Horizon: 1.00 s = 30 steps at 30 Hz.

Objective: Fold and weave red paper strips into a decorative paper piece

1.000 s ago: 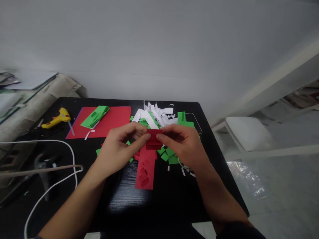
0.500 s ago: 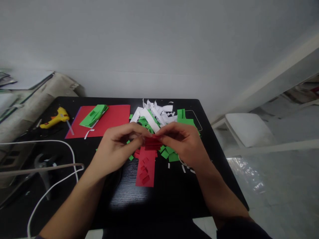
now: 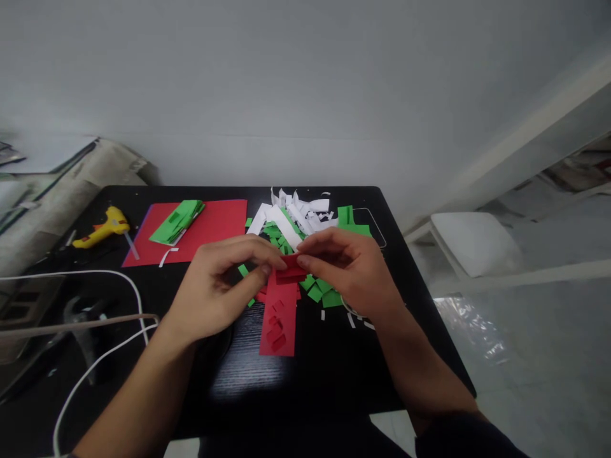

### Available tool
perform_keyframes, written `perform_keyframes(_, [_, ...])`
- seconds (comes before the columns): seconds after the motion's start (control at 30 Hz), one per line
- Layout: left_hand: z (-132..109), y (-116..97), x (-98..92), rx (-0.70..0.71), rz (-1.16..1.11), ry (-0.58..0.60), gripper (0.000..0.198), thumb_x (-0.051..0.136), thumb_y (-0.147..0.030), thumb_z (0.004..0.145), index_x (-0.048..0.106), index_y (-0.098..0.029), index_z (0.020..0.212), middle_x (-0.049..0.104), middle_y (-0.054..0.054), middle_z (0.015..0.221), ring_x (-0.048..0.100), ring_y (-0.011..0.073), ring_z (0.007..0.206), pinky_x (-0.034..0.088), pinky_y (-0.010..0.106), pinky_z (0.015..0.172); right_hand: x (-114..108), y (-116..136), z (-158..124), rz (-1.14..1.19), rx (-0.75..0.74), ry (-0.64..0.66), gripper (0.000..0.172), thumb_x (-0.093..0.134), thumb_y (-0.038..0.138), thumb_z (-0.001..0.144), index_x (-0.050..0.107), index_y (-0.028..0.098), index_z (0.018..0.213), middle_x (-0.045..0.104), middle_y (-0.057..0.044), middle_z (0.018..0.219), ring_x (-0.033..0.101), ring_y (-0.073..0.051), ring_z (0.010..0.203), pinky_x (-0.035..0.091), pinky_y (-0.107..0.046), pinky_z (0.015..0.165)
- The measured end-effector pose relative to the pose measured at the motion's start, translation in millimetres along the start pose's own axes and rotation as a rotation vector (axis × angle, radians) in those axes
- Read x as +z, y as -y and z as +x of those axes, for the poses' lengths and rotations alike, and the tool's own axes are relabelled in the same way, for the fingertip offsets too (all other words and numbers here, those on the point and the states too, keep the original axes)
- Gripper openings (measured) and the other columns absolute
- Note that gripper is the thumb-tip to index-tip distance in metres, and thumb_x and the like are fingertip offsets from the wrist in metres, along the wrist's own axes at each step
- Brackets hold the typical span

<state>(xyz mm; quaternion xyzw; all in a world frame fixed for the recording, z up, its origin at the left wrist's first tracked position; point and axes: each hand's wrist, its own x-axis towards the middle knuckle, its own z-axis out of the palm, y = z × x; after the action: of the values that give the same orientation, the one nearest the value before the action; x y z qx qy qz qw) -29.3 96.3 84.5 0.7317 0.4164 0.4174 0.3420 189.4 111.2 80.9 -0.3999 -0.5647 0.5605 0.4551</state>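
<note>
A small folded strip of red paper (image 3: 291, 267) is pinched between my two hands, above the table. Its left end is in the fingertips of my left hand (image 3: 224, 280). The thumb and fingers of my right hand (image 3: 351, 267) close on its right end. Below it lies a longer red paper strip (image 3: 282, 296) with several small red paper pieces (image 3: 275, 334) on it. Behind my hands is a heap of white paper strips (image 3: 308, 213) and green paper cuttings (image 3: 317, 292), partly hidden by my fingers.
At the left a yellow glue gun (image 3: 107, 229) lies beside a red sheet (image 3: 224, 222), on which a green paper bundle (image 3: 177, 221) rests. A white cable (image 3: 133, 286) crosses the black table (image 3: 334, 381). A white stool (image 3: 470, 245) stands to the right.
The red paper between my fingers has turned, so a flatter, smoother face shows. My right fingers have shifted slightly along it. The strip on the table stays put.
</note>
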Motion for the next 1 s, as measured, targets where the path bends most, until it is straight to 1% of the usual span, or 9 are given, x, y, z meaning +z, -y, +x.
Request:
perform_keyframes(0.1, [0.0, 0.8, 1.6, -0.05, -0.005, -0.074, 0.008, 0.067, -0.02, 0.096, 0.074, -0.022, 0.098, 0.077, 0.002, 0.092, 0.072, 0.0161, 0.082, 0.058, 0.028, 0.072, 1.9, -0.1, 0.3, 0.009, -0.01, -0.007, 0.01, 0.084, 0.02, 0.083, 0.081, 0.023, 0.091, 0.082, -0.002, 0.087, 0.08, -0.02, 0.084, 0.069, -0.037, 0.083])
perform_keyframes(0.17, [1.0, 2.0, 3.8, -0.094, 0.012, -0.112, 0.005, 0.07, -0.025, 0.096, 0.073, -0.022, 0.099, 0.075, 0.001, 0.088, 0.069, 0.0137, 0.077, 0.055, 0.024, 0.067, 3.5, -1.0, -0.3, 0.005, -0.015, -0.013, 0.009, 0.084, 0.019, 0.083, 0.081, 0.023, 0.091, 0.082, -0.002, 0.086, 0.081, -0.021, 0.083, 0.07, -0.038, 0.083])
perform_keyframes(0.27, [2.4, 4.2, 5.8, -0.126, 0.081, -0.072, 0.012, 0.072, -0.032, 0.097, 0.076, -0.022, 0.095, 0.074, 0.0, 0.082, 0.064, 0.0119, 0.07, 0.049, 0.023, 0.061, 5.2, -3.1, -1.4, -0.002, -0.016, -0.022, 0.009, 0.083, 0.019, 0.084, 0.081, 0.023, 0.091, 0.083, -0.002, 0.088, 0.081, -0.021, 0.084, 0.07, -0.04, 0.084])
perform_keyframes(0.37, [2.4, 5.9, 4.9, -0.125, 0.106, -0.043, 0.017, 0.072, -0.036, 0.097, 0.077, -0.022, 0.09, 0.073, -0.001, 0.077, 0.059, 0.0111, 0.065, 0.046, 0.023, 0.059, 5.6, -3.9, -2.0, -0.001, -0.013, -0.029, 0.01, 0.084, 0.018, 0.084, 0.082, 0.023, 0.092, 0.083, -0.002, 0.088, 0.081, -0.021, 0.085, 0.07, -0.039, 0.085])
perform_keyframes(0.67, [2.7, 7.4, 2.1, -0.101, 0.102, 0.012, 0.016, 0.068, -0.034, 0.1, 0.075, -0.022, 0.092, 0.069, -0.003, 0.076, 0.056, 0.0102, 0.065, 0.044, 0.022, 0.059, 5.3, -1.6, -0.7, -0.01, 0.006, -0.024, 0.01, 0.084, 0.016, 0.082, 0.082, 0.023, 0.09, 0.083, -0.002, 0.087, 0.081, -0.021, 0.084, 0.069, -0.039, 0.085])
perform_keyframes(0.83, [3.1, 8.1, 1.7, -0.09, 0.115, 0.029, 0.014, 0.069, -0.032, 0.099, 0.074, -0.021, 0.093, 0.073, -0.001, 0.083, 0.062, 0.0108, 0.071, 0.048, 0.022, 0.063, 4.3, -4.0, -1.3, -0.027, -0.005, -0.026, 0.01, 0.083, 0.016, 0.083, 0.082, 0.022, 0.092, 0.083, -0.002, 0.088, 0.081, -0.02, 0.084, 0.07, -0.036, 0.084])
perform_keyframes(1.0, [3.3, 7.4, 0.9, -0.089, 0.078, 0.034, 0.011, 0.071, -0.03, 0.098, 0.075, -0.021, 0.093, 0.075, -0.001, 0.084, 0.066, 0.0112, 0.074, 0.051, 0.022, 0.068, 3.2, -6.3, -0.1, -0.041, -0.026, 0.005, 0.012, 0.085, 0.019, 0.083, 0.081, 0.02, 0.094, 0.084, -0.003, 0.089, 0.082, -0.02, 0.084, 0.07, -0.033, 0.081])
